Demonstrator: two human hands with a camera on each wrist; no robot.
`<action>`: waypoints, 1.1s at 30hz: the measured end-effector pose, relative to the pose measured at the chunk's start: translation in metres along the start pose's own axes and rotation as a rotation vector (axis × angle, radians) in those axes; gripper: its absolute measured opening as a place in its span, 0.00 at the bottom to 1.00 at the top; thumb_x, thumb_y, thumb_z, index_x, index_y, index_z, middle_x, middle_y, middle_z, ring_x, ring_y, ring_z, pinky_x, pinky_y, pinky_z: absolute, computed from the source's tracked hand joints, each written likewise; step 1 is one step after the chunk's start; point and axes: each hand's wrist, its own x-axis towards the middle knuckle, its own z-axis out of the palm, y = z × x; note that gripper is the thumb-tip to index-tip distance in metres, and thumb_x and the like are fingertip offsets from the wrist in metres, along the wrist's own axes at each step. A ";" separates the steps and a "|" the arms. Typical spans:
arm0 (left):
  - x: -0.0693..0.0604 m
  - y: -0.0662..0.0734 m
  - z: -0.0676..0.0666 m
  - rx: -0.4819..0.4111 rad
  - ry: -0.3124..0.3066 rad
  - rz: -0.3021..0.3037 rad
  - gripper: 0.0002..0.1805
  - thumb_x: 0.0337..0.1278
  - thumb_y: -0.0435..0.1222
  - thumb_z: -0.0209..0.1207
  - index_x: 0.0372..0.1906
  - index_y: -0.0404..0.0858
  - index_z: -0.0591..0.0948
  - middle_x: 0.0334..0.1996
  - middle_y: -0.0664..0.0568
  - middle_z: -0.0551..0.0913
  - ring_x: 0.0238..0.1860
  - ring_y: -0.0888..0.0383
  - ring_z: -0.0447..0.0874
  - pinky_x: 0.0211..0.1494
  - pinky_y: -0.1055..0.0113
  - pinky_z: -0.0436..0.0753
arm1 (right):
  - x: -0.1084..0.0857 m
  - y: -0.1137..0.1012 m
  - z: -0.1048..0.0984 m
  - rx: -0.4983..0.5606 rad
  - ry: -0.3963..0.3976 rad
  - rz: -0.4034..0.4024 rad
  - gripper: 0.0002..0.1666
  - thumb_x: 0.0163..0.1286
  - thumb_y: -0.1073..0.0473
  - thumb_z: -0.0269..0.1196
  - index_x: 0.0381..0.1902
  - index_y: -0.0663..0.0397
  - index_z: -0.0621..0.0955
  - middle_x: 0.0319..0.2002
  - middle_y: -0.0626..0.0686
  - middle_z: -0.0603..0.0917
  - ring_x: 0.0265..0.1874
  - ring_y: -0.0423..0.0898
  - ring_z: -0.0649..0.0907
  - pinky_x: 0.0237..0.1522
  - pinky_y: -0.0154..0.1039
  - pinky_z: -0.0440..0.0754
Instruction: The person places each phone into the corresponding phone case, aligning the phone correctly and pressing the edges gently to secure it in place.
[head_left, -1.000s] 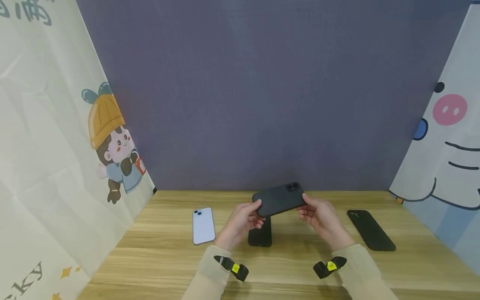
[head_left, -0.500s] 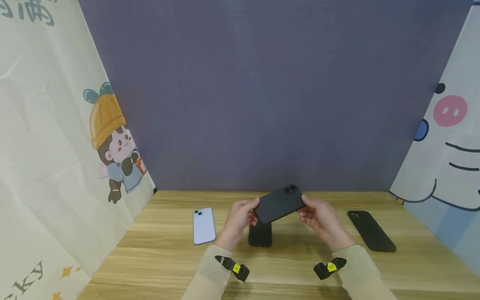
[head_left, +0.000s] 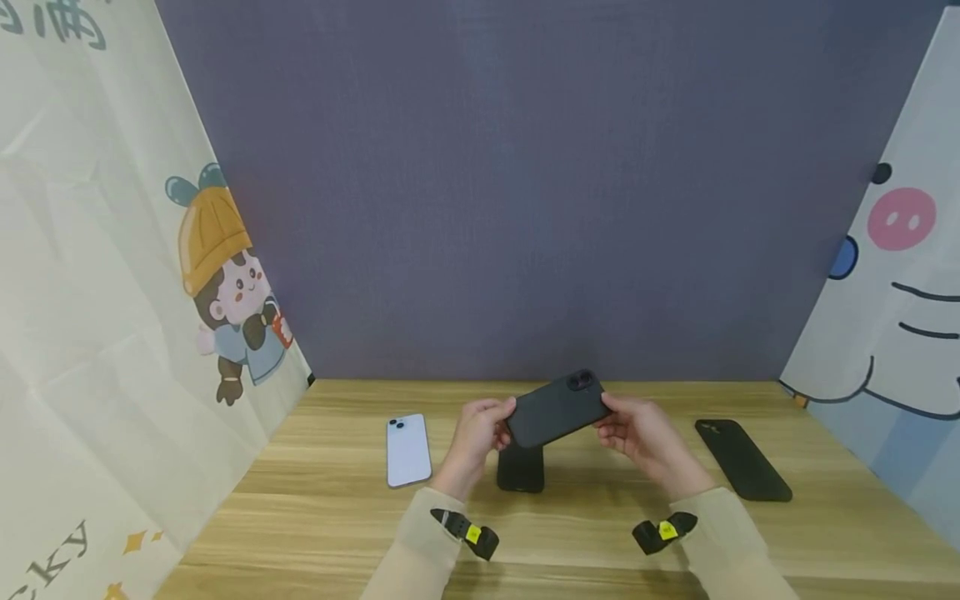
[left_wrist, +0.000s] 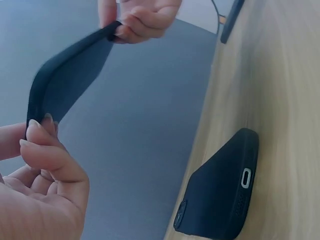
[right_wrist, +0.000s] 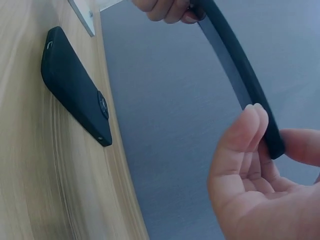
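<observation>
Head view: pinching a matte black phone case (head_left: pixel 555 412) in left hand (head_left: pixel 474 435) and right hand (head_left: pixel 647 435).
Held above, partly hiding black phone (head_left: pixel 521 472); tilted more steeply than a second ago. Left wrist view: slim-edged, clear of black phone. Right wrist view: clamped at both ends.

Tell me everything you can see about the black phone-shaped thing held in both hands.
The black phone-shaped thing is slim and matte-looking, with rounded corners and two dark camera rings near the right-hand end. The wrist views show its narrow edge; whether it is an empty case or a cased phone, I can't tell. It is held above the wooden table, slanting up toward the camera end in the head view. The left hand pinches one end, the right hand the other.
</observation>
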 end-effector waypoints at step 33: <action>-0.001 0.000 -0.001 0.073 -0.063 -0.014 0.18 0.74 0.42 0.56 0.25 0.39 0.78 0.17 0.57 0.73 0.17 0.64 0.67 0.22 0.72 0.65 | 0.005 0.005 0.000 -0.122 -0.049 0.016 0.22 0.81 0.44 0.53 0.48 0.56 0.81 0.37 0.51 0.84 0.32 0.43 0.84 0.35 0.39 0.82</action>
